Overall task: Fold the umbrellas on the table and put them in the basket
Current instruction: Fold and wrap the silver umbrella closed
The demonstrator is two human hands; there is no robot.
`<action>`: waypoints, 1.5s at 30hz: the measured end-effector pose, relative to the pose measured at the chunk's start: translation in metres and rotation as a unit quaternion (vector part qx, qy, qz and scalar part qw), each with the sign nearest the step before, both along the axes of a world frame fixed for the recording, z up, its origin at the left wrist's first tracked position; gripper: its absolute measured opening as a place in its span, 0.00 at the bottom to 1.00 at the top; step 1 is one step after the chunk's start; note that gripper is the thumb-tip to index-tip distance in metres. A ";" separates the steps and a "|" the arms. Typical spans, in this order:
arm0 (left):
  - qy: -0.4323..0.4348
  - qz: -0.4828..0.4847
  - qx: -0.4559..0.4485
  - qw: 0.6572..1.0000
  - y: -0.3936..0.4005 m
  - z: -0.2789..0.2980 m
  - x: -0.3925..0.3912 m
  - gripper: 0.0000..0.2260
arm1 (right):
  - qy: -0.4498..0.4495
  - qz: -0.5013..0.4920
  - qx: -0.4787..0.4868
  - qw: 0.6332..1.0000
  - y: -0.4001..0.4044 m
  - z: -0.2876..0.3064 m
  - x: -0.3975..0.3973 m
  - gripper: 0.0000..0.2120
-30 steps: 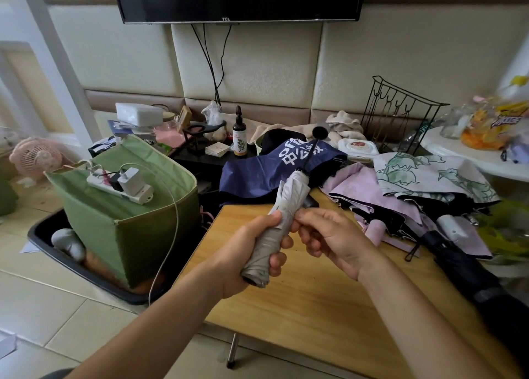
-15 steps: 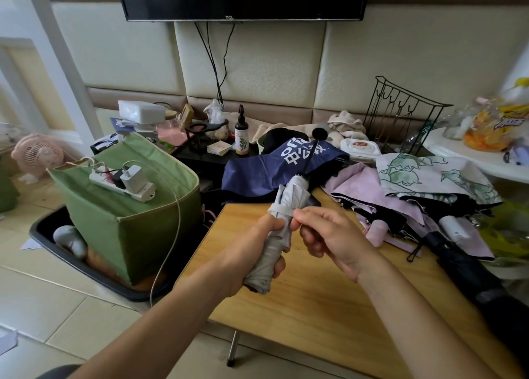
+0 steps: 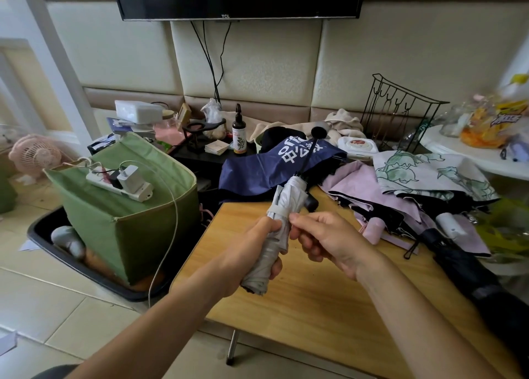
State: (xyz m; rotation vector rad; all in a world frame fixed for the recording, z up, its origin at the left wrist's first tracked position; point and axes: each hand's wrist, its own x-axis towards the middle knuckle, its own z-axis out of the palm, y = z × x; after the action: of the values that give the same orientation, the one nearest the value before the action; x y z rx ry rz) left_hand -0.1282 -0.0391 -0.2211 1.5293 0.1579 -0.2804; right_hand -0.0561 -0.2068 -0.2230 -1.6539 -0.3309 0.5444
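A grey folded umbrella (image 3: 289, 198) is held above the wooden table (image 3: 312, 301), its black shaft and knob pointing up and away. My left hand (image 3: 252, 252) grips its lower part. My right hand (image 3: 323, 237) pinches the strap or fabric at its middle. Unfolded umbrellas lie at the table's far side: a navy one with white lettering (image 3: 257, 169), a pink one (image 3: 360, 189) and a white one with green leaves (image 3: 429, 175). A black folded umbrella (image 3: 463, 264) lies at the right. A black tray-like basket (image 3: 51, 235) sits on the floor to the left.
A green fabric box (image 3: 120, 215) with a power strip (image 3: 120, 182) and white cable stands in the black basket. A black wire rack (image 3: 398, 112), a bottle (image 3: 239, 135), a wipes pack (image 3: 357, 145) and cloths crowd the back. A pink fan (image 3: 35, 155) sits far left.
The umbrella and both hands have stayed nearly in place; my right fingers have shifted slightly along the umbrella's middle. The camera has tilted a little upward.
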 end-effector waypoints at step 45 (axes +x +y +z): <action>-0.277 0.033 0.557 0.782 0.014 -0.004 0.019 0.12 | -0.019 -0.086 0.075 0.993 0.022 0.002 -0.006 0.09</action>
State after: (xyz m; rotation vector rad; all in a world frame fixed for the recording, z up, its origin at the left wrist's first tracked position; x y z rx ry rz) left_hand -0.1097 -0.0254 -0.2254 2.7107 -0.1338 0.4351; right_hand -0.0618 -0.1849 -0.2209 -1.5313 -0.2481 0.3508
